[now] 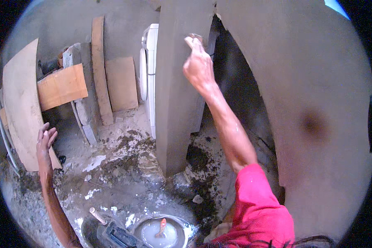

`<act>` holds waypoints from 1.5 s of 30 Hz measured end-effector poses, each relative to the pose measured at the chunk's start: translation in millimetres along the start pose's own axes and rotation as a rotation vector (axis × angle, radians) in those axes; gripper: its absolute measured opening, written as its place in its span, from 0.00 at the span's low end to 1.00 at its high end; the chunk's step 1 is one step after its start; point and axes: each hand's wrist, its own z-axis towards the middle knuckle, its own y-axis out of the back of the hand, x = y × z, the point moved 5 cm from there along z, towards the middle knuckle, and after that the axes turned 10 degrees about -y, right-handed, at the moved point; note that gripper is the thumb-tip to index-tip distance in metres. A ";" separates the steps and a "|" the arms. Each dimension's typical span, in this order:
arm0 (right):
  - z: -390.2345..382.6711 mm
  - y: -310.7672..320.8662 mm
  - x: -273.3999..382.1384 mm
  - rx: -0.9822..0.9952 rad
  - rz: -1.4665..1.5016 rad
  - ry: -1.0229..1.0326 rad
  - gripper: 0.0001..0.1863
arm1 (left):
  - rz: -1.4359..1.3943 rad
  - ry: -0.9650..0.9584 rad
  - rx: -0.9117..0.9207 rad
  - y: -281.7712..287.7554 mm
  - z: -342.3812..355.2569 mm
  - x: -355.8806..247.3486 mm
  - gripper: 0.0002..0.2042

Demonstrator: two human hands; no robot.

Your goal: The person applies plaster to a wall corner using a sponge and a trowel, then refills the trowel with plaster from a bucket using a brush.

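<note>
- Square-sided plastered pillar, centre: plain grey.
- Small object in the right hand: brownish, detail unclear.
- Short fabric sleeve, near right: bright pinkish red, unpatterned.
- Flat-sided boxy appliance, far, left of the pillar: white, one thin dark line across.
- Large wooden sheet, left: pale tan.
- Short rectangular wooden board beside it: orange-tan, faint grain.
- Round bucket, near: grey rim, milky liquid, orange-handled brush.
- Rough ground: grey, blotched dark brown and white.

Two hands; perhaps five boards
</note>
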 end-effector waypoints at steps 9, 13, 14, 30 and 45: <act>77.4 -1.6 -35.0 -0.061 -0.238 -0.414 0.39 | 0.023 0.025 0.057 -8.9 -4.1 9.7 0.29; 111.3 -14.4 -36.6 -0.095 -0.375 -0.396 0.34 | -0.016 0.049 0.052 -7.9 -6.5 18.1 0.29; 120.0 -15.4 -29.1 -0.041 -0.344 -0.421 0.32 | 0.007 0.053 0.040 -0.9 -8.1 17.0 0.29; 84.4 8.9 -3.1 -0.112 -0.396 -0.337 0.26 | 0.020 0.038 0.028 -0.7 -12.9 -7.1 0.29; 115.5 9.1 0.1 -0.382 0.067 -0.210 0.16 | -0.030 0.061 0.029 -3.8 -3.9 20.7 0.29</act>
